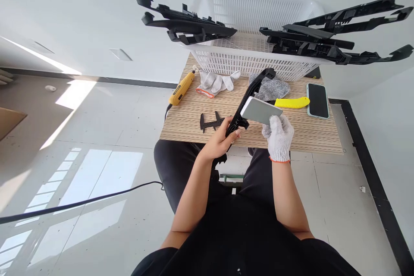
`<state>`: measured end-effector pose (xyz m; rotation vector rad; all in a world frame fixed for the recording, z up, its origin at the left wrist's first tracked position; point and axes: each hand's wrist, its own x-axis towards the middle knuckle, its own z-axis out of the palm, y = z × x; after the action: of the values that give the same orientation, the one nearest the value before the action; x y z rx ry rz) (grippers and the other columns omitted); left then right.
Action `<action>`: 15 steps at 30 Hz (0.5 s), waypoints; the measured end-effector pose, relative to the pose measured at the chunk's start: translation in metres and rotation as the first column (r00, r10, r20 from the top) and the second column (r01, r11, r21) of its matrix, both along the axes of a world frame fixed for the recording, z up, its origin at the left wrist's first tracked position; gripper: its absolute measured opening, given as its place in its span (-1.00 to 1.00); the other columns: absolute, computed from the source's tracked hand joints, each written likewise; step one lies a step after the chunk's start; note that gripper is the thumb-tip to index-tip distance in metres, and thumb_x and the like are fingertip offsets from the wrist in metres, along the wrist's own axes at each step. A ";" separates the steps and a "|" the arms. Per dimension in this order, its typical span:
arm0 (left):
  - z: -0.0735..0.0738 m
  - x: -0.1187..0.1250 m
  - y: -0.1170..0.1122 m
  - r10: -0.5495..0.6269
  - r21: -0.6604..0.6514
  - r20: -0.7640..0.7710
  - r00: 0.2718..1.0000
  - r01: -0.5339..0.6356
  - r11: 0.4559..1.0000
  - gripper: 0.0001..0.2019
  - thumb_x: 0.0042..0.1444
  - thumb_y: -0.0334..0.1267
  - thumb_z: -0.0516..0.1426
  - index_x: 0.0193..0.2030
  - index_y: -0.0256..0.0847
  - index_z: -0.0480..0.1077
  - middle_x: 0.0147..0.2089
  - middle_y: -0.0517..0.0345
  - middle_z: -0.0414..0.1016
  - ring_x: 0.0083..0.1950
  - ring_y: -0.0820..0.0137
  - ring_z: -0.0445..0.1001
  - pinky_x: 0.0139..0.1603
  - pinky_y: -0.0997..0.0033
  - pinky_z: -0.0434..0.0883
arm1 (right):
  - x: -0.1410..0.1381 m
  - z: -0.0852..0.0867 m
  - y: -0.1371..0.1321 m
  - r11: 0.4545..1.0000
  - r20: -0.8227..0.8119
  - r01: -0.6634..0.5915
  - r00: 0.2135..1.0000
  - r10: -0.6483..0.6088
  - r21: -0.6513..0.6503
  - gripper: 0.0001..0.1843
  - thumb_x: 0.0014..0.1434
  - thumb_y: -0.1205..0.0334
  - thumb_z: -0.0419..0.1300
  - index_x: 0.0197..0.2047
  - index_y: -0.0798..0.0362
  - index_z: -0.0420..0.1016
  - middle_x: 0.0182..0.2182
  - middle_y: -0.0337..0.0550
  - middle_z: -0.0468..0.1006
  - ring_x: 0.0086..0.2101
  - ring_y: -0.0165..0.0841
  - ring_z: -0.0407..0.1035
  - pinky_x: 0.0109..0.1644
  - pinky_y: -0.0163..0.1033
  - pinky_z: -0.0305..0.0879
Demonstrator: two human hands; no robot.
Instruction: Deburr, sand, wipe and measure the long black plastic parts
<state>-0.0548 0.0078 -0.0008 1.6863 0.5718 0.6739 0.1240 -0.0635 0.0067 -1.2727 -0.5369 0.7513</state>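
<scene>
My bare left hand (221, 139) grips the near end of a long black plastic trim part (250, 93), which slants up and away over the small wooden table (310, 136). My right hand (278, 134), in a white knit glove, holds a grey rectangular block (259, 111) pressed against the side of that part near my left hand. A small black plastic piece (210, 121) lies on the table just left of my left hand.
A white mesh basket (249, 58) at the table's far edge carries several long black trim parts (190, 26) sticking out both sides. On the table lie a yellow rotary tool (182, 88), white gloves (216, 83), a grey glove (271, 88), a yellow knife (292, 103) and a phone (317, 100). A black cable (80, 202) crosses the floor.
</scene>
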 end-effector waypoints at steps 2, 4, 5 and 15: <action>0.001 0.001 0.000 -0.028 0.041 -0.024 0.999 0.029 0.999 -0.72 0.39 -0.09 0.03 0.12 -0.18 0.26 -0.17 0.07 0.44 -0.19 0.34 0.44 -0.12 0.34 0.42 | 0.000 0.000 0.000 0.995 0.027 -0.096 0.995 0.096 -0.011 -0.70 0.09 -0.04 0.34 -0.33 0.02 0.49 -0.61 -0.35 0.36 -0.62 -0.51 0.24 -0.61 -0.40 0.14; 0.002 0.001 0.000 -0.069 0.092 -0.057 0.996 0.074 0.993 -0.70 0.40 -0.10 0.01 0.15 -0.18 0.27 -0.12 0.04 0.47 -0.16 0.32 0.46 -0.10 0.33 0.42 | -0.001 0.000 0.000 0.992 0.044 -0.128 0.991 0.128 -0.014 -0.71 0.08 -0.01 0.35 -0.32 0.03 0.50 -0.61 -0.36 0.37 -0.62 -0.52 0.23 -0.61 -0.40 0.15; 0.002 0.002 0.000 -0.072 0.103 -0.065 0.995 0.078 0.992 -0.69 0.40 -0.10 0.01 0.17 -0.18 0.27 -0.12 0.03 0.47 -0.16 0.32 0.47 -0.10 0.33 0.42 | -0.001 0.000 0.000 0.996 0.044 -0.085 0.995 0.086 -0.012 -0.72 0.09 -0.01 0.34 -0.32 0.03 0.50 -0.60 -0.35 0.38 -0.62 -0.52 0.23 -0.60 -0.39 0.17; 0.000 0.001 -0.001 -0.040 0.145 -0.098 0.994 0.054 0.988 -0.72 0.41 -0.15 0.00 0.16 -0.19 0.24 -0.14 0.04 0.50 -0.16 0.32 0.49 -0.11 0.35 0.43 | -0.003 0.000 -0.002 0.996 0.073 0.085 0.994 -0.086 0.009 -0.78 0.12 0.04 0.30 -0.32 0.01 0.49 -0.60 -0.36 0.42 -0.64 -0.52 0.25 -0.60 -0.39 0.19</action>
<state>-0.0538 0.0065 -0.0004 1.8717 0.5585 0.6173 0.1208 -0.0655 0.0066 -1.3133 -0.5404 0.6331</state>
